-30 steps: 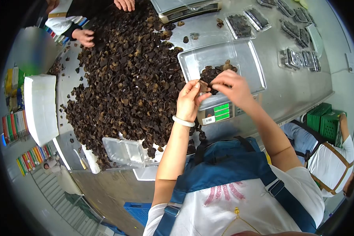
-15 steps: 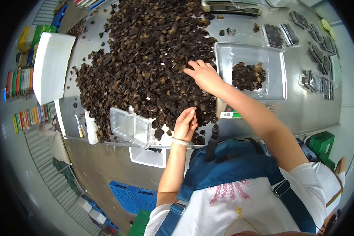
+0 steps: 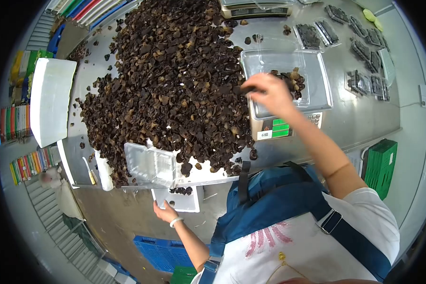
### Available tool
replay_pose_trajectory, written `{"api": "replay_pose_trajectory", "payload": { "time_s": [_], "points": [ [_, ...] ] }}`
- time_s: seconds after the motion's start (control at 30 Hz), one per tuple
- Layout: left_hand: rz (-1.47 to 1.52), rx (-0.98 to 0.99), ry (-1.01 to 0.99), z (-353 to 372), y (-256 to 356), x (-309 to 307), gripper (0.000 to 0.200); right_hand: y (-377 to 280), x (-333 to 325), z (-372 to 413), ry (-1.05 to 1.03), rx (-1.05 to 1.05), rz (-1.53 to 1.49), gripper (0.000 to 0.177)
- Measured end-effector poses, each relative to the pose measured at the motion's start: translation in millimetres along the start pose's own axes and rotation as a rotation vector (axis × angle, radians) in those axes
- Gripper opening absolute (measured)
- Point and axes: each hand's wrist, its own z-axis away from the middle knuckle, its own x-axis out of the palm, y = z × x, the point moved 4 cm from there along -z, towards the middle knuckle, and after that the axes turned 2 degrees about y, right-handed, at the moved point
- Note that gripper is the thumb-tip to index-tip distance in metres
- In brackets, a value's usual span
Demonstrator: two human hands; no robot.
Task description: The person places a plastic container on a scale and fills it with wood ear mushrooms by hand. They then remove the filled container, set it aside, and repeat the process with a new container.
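A large heap of dark brown wood ear mushrooms covers the middle of the metal table. My right hand, partly blurred, pinches a dark mushroom piece at the left side of the scale's tray. On that tray sits a clear plastic box with mushrooms in it, partly hidden by the hand. Below the table edge, my left hand has its thumb and fingers apart over the white bin. Several dark pieces lie in the bin, and one small piece shows close to the fingertips.
An open, unfilled clear clamshell box rests at the table's front edge. Filled boxes stand at the right. A second scale is at the back, a white foam box at the left. A blue pallet lies on the floor.
My right hand has moved from the heap to the scale's tray with a mushroom piece. My left hand has gone from the heap's front edge down to the white bin and its fingers have opened.
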Motion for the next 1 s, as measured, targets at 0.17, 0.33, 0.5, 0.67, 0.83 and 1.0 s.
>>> {"api": "replay_pose_trajectory", "payload": {
  "time_s": [0.17,0.33,0.5,0.67,0.83,1.0],
  "points": [
    [0.460,0.513,0.009,0,183,-4,0.027,53,-63,36,0.181,-0.161,0.560,0.035],
    [0.565,0.820,-0.332,3,364,43,0.039,37,-64,66,0.197,-0.164,0.552,0.029],
    [0.268,1.056,-0.417,-6,415,120,0.026,28,-102,104,0.413,-0.094,0.425,0.023],
    [0.833,0.349,-0.817,-34,396,98,0.013,67,-145,147,0.577,0.123,0.267,0.020],
    [1.150,0.149,-0.906,-11,416,66,0.014,78,-142,162,0.561,0.186,0.085,0.019],
    [0.873,0.447,-0.803,1,442,80,0.020,74,-128,154,0.471,0.211,0.007,0.018]
  ]
}}
